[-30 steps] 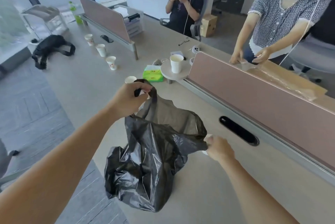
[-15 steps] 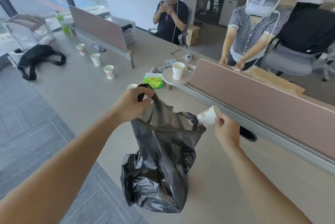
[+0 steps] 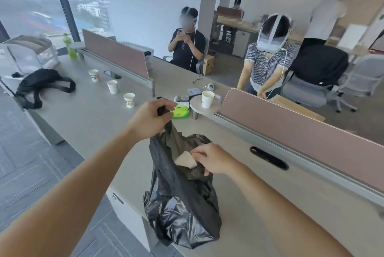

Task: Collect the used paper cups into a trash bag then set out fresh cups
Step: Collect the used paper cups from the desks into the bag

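- The right grip (image 3: pixel 212 160) pinches a cup (image 3: pixel 185 160) inside the mouth of the bag (image 3: pixel 182 215).
- The left grip (image 3: pixel 150 118) clamps the handle (image 3: pixel 160 109), holding that mouth up.
- It is best to release the cup low, keeping the mouth wide.
- Four cups (image 3: pixel 129 100) wait farther along the table (image 3: pixel 93 125).

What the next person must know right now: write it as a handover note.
Left hand grips the trash bag by its handle.
Right hand holds a used cup in the bag's mouth.
Done: this cup almost bagged.
Left: three cups in a row on the desk, one cup on the round stand, then fresh cups, none in view.
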Demonstrator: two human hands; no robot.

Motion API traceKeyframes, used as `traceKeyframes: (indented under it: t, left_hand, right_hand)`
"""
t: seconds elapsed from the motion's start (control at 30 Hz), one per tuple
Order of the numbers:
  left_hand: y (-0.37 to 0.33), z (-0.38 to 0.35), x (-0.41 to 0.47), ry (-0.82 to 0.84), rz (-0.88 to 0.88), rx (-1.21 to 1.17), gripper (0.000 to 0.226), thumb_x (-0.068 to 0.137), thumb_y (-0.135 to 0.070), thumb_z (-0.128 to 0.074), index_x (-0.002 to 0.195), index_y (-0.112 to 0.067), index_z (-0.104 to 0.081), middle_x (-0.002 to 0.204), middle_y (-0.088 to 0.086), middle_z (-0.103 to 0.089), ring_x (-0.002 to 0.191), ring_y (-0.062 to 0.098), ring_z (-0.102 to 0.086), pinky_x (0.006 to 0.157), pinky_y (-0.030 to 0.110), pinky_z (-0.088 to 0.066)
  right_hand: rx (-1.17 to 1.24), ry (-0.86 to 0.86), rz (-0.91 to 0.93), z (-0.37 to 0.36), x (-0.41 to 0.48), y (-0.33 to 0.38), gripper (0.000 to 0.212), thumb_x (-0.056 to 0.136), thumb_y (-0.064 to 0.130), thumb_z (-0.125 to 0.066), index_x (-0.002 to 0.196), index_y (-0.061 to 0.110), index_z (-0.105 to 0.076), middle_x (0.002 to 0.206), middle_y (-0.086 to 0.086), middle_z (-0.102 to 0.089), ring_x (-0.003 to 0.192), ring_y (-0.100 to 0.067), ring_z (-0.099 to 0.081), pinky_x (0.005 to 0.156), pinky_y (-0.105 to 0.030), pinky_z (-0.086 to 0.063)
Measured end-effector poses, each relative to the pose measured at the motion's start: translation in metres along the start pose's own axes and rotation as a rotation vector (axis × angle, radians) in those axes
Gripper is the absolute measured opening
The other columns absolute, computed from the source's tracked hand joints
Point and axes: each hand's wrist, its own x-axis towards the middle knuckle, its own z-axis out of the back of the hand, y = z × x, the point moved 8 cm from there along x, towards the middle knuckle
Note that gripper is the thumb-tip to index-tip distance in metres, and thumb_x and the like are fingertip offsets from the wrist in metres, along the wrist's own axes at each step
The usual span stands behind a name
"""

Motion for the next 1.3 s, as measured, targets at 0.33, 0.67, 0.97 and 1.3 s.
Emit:
traceKeyframes:
  t: [0.33, 0.67, 0.97, 1.3]
  left_hand:
    - [0.002, 0.035, 0.002, -0.053, -0.039, -0.042, 0.024, 0.096, -0.009, -0.057, 0.116, -0.021, -0.064, 0.113, -0.004, -0.064, 0.043, 0.009, -0.057, 0.054, 0.02, -0.049]
    - [0.002, 0.099, 0.098, -0.202, 0.021, 0.029, 0.023, 0.096, -0.003, -0.055, 0.113, -0.016, -0.063, 0.101, -0.004, -0.062, 0.044, 0.004, -0.063, 0.057, 0.014, -0.053]
    - [0.012, 0.115, 0.167, -0.251, -0.002, 0.125, 0.026, 0.095, -0.008, -0.057, 0.117, -0.021, -0.065, 0.116, -0.007, -0.063, 0.061, 0.013, -0.069, 0.068, 0.029, -0.061]
    - [0.093, 0.092, 0.231, -0.053, -0.017, 0.112, 0.026, 0.096, -0.006, -0.055, 0.118, -0.016, -0.064, 0.117, 0.0, -0.064, 0.037, 0.009, -0.058, 0.048, 0.017, -0.05]
  right_hand:
    - [-0.252, 0.019, 0.012, -0.038, 0.034, 0.019, 0.035, 0.099, 0.033, -0.048, 0.068, 0.018, -0.047, 0.077, -0.007, -0.059, 0.078, -0.028, -0.057, 0.065, -0.03, -0.036]
    - [0.116, -0.488, 0.061, 0.095, 0.106, 0.008, 0.023, 0.094, 0.029, -0.056, 0.076, 0.025, -0.069, 0.071, 0.001, -0.068, 0.071, -0.021, -0.061, 0.063, -0.025, -0.045]
    - [0.202, -0.646, 0.128, 0.155, 0.161, 0.026, 0.015, 0.092, 0.019, -0.061, 0.099, 0.019, -0.075, 0.082, 0.011, -0.069, 0.072, 0.005, -0.06, 0.07, -0.006, -0.044]
    - [-0.136, -0.362, -0.119, 0.107, 0.184, -0.002, 0.044, 0.095, 0.048, -0.05, 0.061, 0.02, -0.055, 0.06, -0.001, -0.058, 0.056, -0.017, -0.056, 0.055, -0.031, -0.04]
